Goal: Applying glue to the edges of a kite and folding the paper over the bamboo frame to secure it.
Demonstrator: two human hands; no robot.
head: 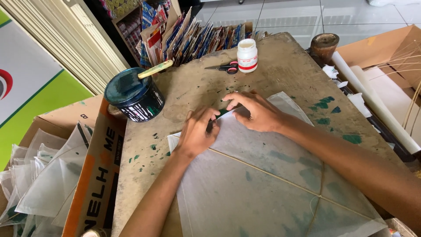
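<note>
Beyond my hands I see a small white bottle (247,55) with a red label band, and behind it a row of colourful flat packets (193,37) standing upright. To the left of my left hand (196,134) lies a brown cardboard box (97,175) with an orange stripe and black letters. Farther left there is a white and green sign (26,92).

Both hands press on the top corner of a translucent paper kite (263,175) lying on the paint-stained bench (280,66): left hand (196,134), right hand (254,112). Behind them stand a dark paint pot (136,97), red-handled scissors (226,67) and a white bottle (247,55).
</note>
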